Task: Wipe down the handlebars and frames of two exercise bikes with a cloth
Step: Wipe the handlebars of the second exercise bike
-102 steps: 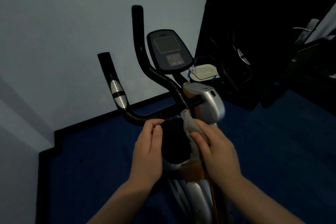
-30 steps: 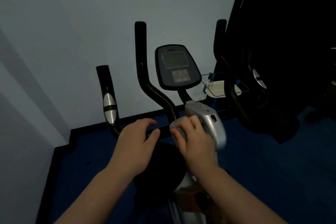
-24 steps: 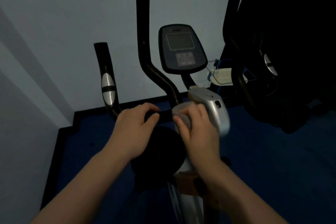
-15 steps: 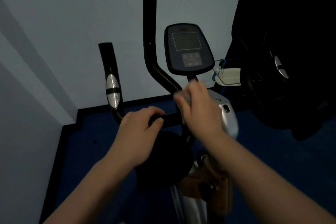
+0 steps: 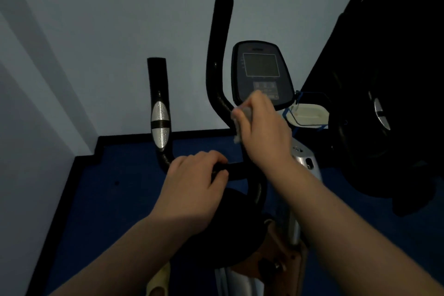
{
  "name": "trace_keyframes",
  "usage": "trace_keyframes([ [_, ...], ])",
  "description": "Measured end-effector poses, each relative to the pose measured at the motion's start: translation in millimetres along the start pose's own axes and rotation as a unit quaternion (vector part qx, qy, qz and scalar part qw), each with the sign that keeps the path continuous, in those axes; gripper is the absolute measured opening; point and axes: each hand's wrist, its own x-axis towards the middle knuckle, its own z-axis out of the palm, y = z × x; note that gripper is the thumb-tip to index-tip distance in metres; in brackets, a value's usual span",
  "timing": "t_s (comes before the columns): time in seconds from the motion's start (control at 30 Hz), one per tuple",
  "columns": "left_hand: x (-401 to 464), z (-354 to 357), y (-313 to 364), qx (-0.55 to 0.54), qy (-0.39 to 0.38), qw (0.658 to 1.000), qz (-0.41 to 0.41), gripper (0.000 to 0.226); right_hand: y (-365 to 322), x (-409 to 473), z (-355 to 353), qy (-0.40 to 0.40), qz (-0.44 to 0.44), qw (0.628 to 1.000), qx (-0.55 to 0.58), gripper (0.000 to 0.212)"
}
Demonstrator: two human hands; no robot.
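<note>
Wiping the inner handlebar tube (image 5: 217,60) is the step in hand, as I judge it: the person's right hand (image 5: 262,127) is closed around a pale cloth (image 5: 242,118), pressed on the tube where it bends, just beside the lower corner of the console (image 5: 260,72). The left hand (image 5: 194,190) is closed over the horizontal crossbar (image 5: 236,167) and steadies the exercise bike (image 5: 302,158). To do it well, I think the cloth should wrap around the whole tube and slide up to the top end, with the left hand holding firm so the bar does not turn. After that the outer grip (image 5: 157,84) with its silver pulse sensor (image 5: 160,125) needs a pass, more gently over the metal plates. The console stays close to the knuckles, so care is needed not to press its buttons. A second exercise bike (image 5: 379,113) stands in the dark at the right, well apart from both hands. The console has small print above the screen and on the keys, but it is too dim and small to read; I see no brand name
</note>
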Motion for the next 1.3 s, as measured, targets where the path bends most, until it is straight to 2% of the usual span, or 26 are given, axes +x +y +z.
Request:
trace_keyframes([
  [0.13,1,-12,-1,-0.074,0.012,0.997,0.03,0.023,13,-44,-5,-0.026,0.015,0.997,0.068,0.012],
  [0.23,25,-36,-14,-0.102,0.13,0.985,0.047,0.02,16,-54,-8,-0.027,-0.004,0.999,0.035,0.012],
  [0.3,51,-56,-25,-0.08,0.215,0.972,0.06,0.02,7,-15,0,-0.017,-0.038,0.999,-0.003,0.017],
  [0.37,78,-70,-30,-0.051,0.25,0.965,0.066,0.027,-10,31,8,-0.035,-0.071,0.997,-0.01,0.019],
  [0.47,109,-73,-35,0.003,0.239,0.968,0.08,0.037,-15,47,12,-0.058,-0.1,0.993,0.013,0.017],
  [0.53,120,-73,-40,-0.01,0.226,0.971,0.08,0.042,-2,24,4,-0.063,-0.11,0.992,0.016,0.014],
  [0.63,127,-68,-50,0.027,0.217,0.973,0.075,0.042,9,-2,-6,-0.063,-0.085,0.994,0.032,0.013],
  [0.73,128,-64,-53,0.083,0.231,0.966,0.081,0.037,-16,42,15,-0.038,-0.089,0.995,0.002,0.019],
  [0.83,129,-65,-51,0.088,0.237,0.965,0.075,0.034,-37,82,31,-0.01,-0.071,0.997,0.009,0.02],
  [0.9,128,-65,-51,0.082,0.235,0.965,0.079,0.033,-27,68,24,-0.019,-0.06,0.996,0.056,0.019],
  [1.0,128,-65,-51,0.068,0.244,0.964,0.076,0.032,-9,32,11,-0.057,-0.083,0.994,0.053,0.016],
  [1.1,129,-62,-52,0.076,0.251,0.962,0.078,0.03,-19,60,24,-0.038,-0.089,0.994,0.055,0.017],
  [1.23,129,-62,-52,0.075,0.256,0.96,0.08,0.03,-34,91,33,0.009,-0.02,0.993,0.112,0.018],
  [1.3,128,-62,-52,0.07,0.256,0.96,0.086,0.029,-24,71,27,-0.019,-0.01,0.987,0.159,0.017],
])
